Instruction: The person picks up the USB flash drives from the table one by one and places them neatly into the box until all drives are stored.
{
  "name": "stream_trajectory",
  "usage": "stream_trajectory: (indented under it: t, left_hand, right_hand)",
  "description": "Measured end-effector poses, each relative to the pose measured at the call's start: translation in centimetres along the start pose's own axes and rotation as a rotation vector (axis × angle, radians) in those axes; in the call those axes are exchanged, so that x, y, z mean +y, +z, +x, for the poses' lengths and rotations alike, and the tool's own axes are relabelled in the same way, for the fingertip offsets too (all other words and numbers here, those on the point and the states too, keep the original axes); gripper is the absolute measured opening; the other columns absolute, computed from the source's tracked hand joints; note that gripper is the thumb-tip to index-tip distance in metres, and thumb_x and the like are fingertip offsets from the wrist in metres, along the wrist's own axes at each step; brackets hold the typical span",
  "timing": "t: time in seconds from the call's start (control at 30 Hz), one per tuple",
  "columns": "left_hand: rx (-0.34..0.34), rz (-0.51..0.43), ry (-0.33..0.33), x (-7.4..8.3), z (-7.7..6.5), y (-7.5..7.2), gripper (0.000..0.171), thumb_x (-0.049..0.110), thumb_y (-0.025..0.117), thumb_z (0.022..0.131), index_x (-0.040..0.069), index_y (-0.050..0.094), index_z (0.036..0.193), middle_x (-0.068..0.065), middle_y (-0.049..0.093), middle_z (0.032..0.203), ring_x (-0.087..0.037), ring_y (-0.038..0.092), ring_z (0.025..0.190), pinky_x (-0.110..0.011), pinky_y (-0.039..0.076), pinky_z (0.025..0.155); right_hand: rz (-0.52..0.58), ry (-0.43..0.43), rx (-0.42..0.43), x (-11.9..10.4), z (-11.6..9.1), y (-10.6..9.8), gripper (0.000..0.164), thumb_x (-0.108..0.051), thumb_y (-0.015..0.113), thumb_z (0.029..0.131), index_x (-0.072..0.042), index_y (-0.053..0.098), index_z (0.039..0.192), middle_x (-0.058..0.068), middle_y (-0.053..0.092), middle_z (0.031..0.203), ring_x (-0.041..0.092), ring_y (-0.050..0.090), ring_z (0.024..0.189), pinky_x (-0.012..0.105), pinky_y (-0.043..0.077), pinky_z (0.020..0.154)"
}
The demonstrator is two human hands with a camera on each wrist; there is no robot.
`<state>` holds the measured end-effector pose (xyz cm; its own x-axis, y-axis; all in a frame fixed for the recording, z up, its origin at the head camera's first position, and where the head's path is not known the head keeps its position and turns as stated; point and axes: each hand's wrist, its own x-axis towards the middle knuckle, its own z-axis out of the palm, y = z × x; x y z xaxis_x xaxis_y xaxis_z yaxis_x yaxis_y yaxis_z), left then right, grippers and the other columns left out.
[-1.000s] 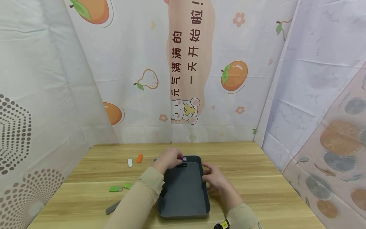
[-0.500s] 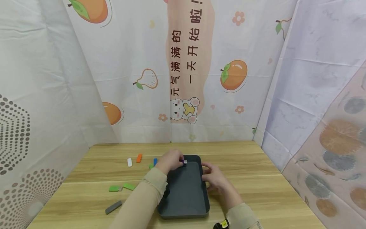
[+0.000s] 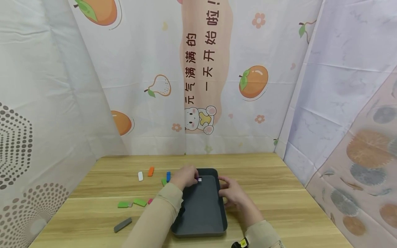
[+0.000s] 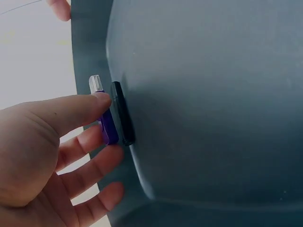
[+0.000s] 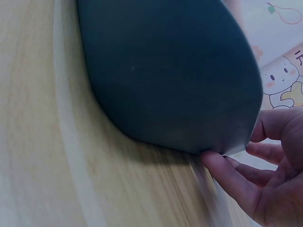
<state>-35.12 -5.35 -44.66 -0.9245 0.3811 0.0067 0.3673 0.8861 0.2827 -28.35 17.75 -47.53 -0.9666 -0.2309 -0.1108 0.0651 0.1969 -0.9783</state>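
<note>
Near the far end of the dark grey tray (image 3: 201, 210), my left hand (image 3: 185, 176) pinches a purple USB flash drive (image 4: 109, 127) with a bare metal plug. Thumb and fingers press it from opposite sides beside the tray's wall. Parallel to the drive, a slim black shape (image 4: 123, 113) shows at the foot of the wall; whether it is another drive or a shadow, I cannot tell. At the tray's right side, my right hand (image 3: 231, 190) grips the edge, its thumb (image 5: 227, 172) low on the outer wall and the other fingers around the rim.
Left of the tray lie several USB drives: white (image 3: 140, 176), orange (image 3: 151, 171), blue (image 3: 168, 176), green (image 3: 125, 204), another green (image 3: 140, 202) and grey (image 3: 122, 225). A pink piece (image 3: 150, 201) is partly behind my left sleeve (image 3: 158, 217). Printed curtains (image 3: 149, 113) border the wooden table (image 3: 263, 172).
My left hand has brought the purple flash drive slightly lower and nearer inside the tray. The blue drive and the pink piece have come into fuller view. My right hand stays put.
</note>
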Motion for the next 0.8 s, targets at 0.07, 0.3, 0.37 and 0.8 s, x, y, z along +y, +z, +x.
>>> stream_trajectory:
  t: [0.07, 0.3, 0.37, 0.8]
  left_hand:
    - [-0.008, 0.007, -0.009, 0.0, 0.0, 0.2, 0.005, 0.016, 0.08, 0.088, 0.018, 0.076, 0.088, 0.004, 0.064, 0.085, -0.015, 0.056, 0.074, -0.038, 0.052, 0.07]
    - [-0.015, 0.049, -0.025, 0.0, 0.0, 0.7, 0.005, 0.017, 0.079, 0.09, 0.017, 0.074, 0.09, 0.003, 0.065, 0.088, -0.016, 0.056, 0.075, -0.04, 0.052, 0.071]
    - [-0.011, 0.07, -0.019, 0.0, 0.1, 0.9, 0.006, 0.018, 0.079, 0.09, 0.018, 0.074, 0.091, 0.003, 0.065, 0.09, -0.016, 0.056, 0.076, -0.04, 0.052, 0.071]
    - [0.008, 0.097, -0.002, 0.4, -0.1, 1.1, 0.006, 0.015, 0.078, 0.09, 0.016, 0.073, 0.087, 0.002, 0.064, 0.086, -0.015, 0.055, 0.071, -0.037, 0.051, 0.065]
  right_hand:
    - [-0.003, 0.001, 0.001, 0.0, 0.0, 0.0, 0.077, 0.01, 0.061, 0.083, -0.001, 0.037, 0.155, 0.031, 0.055, 0.127, 0.035, 0.065, 0.096, 0.056, 0.058, 0.059]
    - [-0.003, 0.009, 0.009, 0.0, 0.0, 0.1, 0.077, 0.01, 0.061, 0.082, -0.001, 0.038, 0.154, 0.032, 0.055, 0.128, 0.036, 0.065, 0.097, 0.056, 0.058, 0.059]
    - [-0.002, 0.011, 0.009, 0.0, 0.0, 0.1, 0.077, 0.01, 0.061, 0.082, -0.001, 0.038, 0.155, 0.031, 0.055, 0.127, 0.036, 0.065, 0.097, 0.056, 0.058, 0.059]
    - [-0.007, 0.006, 0.016, 0.1, 0.1, 0.2, 0.077, 0.009, 0.06, 0.082, -0.001, 0.037, 0.155, 0.03, 0.055, 0.128, 0.036, 0.065, 0.099, 0.056, 0.058, 0.059]
